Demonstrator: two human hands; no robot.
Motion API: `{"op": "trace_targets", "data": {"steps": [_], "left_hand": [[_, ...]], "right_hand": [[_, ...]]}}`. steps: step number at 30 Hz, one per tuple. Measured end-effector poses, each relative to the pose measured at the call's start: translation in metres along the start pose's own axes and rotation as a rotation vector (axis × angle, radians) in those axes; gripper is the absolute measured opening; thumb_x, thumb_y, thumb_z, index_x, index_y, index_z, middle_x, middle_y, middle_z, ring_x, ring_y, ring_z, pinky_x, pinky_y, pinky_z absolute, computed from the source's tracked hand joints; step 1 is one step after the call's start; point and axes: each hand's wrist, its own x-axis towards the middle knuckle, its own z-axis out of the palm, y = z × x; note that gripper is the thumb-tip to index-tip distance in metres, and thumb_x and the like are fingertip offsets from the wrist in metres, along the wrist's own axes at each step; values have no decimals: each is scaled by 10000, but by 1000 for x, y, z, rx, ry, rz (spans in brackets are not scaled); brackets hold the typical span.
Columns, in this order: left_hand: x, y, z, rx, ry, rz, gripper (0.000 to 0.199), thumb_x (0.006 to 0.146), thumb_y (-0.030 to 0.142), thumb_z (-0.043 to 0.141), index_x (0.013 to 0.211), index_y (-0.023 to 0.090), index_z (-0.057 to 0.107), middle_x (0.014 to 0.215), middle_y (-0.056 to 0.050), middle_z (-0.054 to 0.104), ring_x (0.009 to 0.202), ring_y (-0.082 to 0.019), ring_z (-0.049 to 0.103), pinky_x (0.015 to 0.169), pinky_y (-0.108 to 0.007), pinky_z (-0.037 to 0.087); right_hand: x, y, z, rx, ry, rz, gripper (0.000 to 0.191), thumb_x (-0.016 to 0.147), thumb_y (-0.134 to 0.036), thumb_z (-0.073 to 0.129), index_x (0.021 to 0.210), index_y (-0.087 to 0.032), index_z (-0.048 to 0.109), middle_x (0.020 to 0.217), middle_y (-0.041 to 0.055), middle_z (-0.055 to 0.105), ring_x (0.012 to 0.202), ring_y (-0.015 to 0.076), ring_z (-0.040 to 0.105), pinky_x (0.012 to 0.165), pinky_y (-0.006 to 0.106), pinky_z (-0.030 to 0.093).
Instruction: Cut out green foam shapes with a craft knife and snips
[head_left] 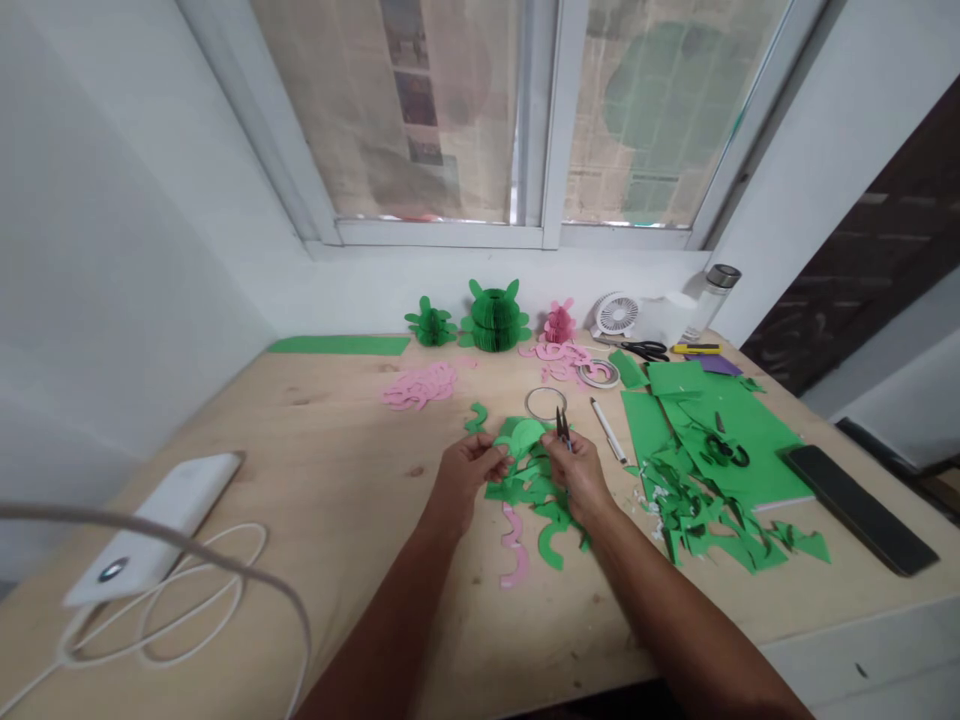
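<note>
My left hand [471, 472] pinches the left edge of a green paper cut-out [528, 433] with a rounded middle. Small dark scissors [562, 424] rest in my right hand [579, 474], blades pointing up and away from me. That hand's fingertips also meet the cut-out's right side. Beneath both hands lie several green paper pieces [529, 485], partly hidden by them. Nearer to me are a pink wavy strip [514, 565] and a green curved strip [551, 548]. A metal-coloured ring [545, 403] lies just beyond the cut-out.
Green and pink paper figures [495, 325] stand along the wall. Pink cut-outs [420, 386] lie at the back. To the right are a white pen [608, 431], green sheets [757, 440], scraps [697, 510] and a dark case [859, 510]. A power bank [161, 525] with cables lies left.
</note>
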Motion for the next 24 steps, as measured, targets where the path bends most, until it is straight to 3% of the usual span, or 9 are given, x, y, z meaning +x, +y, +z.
{"op": "trace_targets", "data": {"steps": [11,19,24], "left_hand": [[3,-4,-2,62,-42,-11,241,537,314,771,642,128,658,535,-7,626,477,-92,524,490,-209,409],[2,0,-2,-55,84,48,209,564,291,750,626,143,617,552,-6,635,490,-95,538,513,-213,425],[5,-1,-3,-83,113,86,209,583,307,736,631,146,613,577,-21,656,512,-107,558,537,-227,452]], "right_hand": [[-1,2,1,-6,-23,-8,401,567,-474,801,696,-185,555,427,-128,296,371,45,191,379,220,95],[-4,3,0,-64,-155,-14,486,748,-652,611,798,-169,623,458,-84,396,367,66,278,352,212,149],[-5,8,1,-131,-211,55,531,754,-688,582,787,-160,633,433,-90,380,341,63,268,335,211,141]]}}
